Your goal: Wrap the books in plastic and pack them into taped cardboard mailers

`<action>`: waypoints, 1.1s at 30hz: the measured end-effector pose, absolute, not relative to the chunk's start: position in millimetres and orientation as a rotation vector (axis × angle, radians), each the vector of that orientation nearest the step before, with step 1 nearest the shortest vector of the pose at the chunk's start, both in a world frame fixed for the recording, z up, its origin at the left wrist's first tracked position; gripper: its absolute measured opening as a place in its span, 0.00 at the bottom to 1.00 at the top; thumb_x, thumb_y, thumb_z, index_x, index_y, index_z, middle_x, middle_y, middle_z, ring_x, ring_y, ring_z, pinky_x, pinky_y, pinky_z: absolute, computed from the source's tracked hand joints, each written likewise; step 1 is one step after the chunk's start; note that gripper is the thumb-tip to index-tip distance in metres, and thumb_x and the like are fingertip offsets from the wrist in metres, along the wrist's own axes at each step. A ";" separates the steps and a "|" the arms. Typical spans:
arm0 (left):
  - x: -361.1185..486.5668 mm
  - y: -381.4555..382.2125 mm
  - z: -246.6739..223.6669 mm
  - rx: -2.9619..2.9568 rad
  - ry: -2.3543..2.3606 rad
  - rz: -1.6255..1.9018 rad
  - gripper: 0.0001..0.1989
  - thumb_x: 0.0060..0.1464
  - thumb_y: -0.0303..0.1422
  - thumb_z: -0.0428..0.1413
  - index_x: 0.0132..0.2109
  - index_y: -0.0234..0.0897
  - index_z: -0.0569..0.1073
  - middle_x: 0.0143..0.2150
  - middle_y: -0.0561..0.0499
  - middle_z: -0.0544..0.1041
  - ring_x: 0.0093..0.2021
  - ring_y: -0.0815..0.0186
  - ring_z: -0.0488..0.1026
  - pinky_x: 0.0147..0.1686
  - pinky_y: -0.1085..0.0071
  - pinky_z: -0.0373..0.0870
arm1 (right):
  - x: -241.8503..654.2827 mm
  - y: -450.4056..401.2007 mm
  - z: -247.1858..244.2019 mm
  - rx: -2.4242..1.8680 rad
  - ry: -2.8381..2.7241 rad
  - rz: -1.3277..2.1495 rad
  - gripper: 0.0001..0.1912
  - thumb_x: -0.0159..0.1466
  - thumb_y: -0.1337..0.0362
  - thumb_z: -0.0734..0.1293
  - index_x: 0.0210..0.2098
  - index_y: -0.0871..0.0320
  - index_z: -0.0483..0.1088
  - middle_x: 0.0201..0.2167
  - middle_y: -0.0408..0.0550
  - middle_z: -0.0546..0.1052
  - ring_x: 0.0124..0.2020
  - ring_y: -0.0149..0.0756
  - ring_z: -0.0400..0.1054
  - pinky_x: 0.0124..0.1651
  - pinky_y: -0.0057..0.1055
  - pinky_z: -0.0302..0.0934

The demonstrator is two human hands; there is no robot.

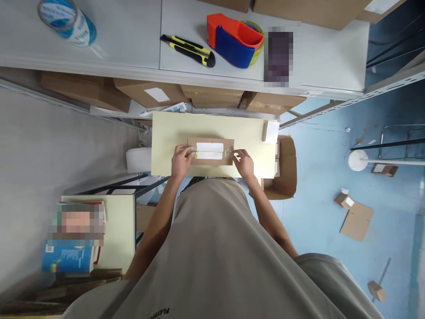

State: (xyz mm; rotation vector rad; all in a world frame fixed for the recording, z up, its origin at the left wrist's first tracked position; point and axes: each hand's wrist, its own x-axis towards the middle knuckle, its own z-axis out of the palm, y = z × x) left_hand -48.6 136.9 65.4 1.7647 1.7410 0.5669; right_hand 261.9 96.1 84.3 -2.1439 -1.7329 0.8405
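A small brown cardboard box (211, 162) with a white label (209, 148) on its top lies on the pale yellow table (169, 128). Across the label runs a thin line, perhaps a strip or seam; it is too fine to tell. At the box's left end my left hand (181, 160) is closed, thumb and fingertips pinched together near the line. My right hand (243, 163) is pinched in the same way at the right end. What the fingertips hold, if anything, is too small to make out.
Above the table, a shelf (133, 48) bears a yellow-black cutter (189, 49), a tape dispenser (235, 40) and a blue-white roll (68, 22). A white block (271, 132) sits at the table's right corner, beside an open carton (287, 168). Books (68, 256) lie lower left.
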 end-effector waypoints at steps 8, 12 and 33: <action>-48.4 149.2 55.3 1.737 1.759 0.633 0.13 0.68 0.32 0.56 0.53 0.39 0.83 0.56 0.42 0.78 0.52 0.58 0.80 0.55 0.63 0.81 | 243.0 106.4 85.3 -2.307 -1.573 0.754 0.15 0.75 0.62 0.63 0.50 0.53 0.82 0.53 0.52 0.84 0.45 0.44 0.80 0.47 0.37 0.72; -48.5 174.4 82.4 1.867 1.727 0.593 0.12 0.63 0.29 0.59 0.51 0.39 0.83 0.59 0.39 0.77 0.61 0.50 0.77 0.67 0.53 0.74 | 245.3 130.9 117.1 -2.227 -1.687 0.689 0.14 0.71 0.63 0.67 0.52 0.53 0.81 0.55 0.53 0.83 0.45 0.45 0.80 0.46 0.39 0.74; 41.9 282.6 282.5 1.954 1.255 1.382 0.15 0.62 0.24 0.58 0.52 0.41 0.82 0.45 0.47 0.84 0.47 0.59 0.82 0.54 0.60 0.78 | 234.5 375.1 274.9 -2.107 -2.138 0.058 0.24 0.73 0.67 0.66 0.65 0.72 0.66 0.53 0.74 0.80 0.57 0.57 0.76 0.67 0.50 0.62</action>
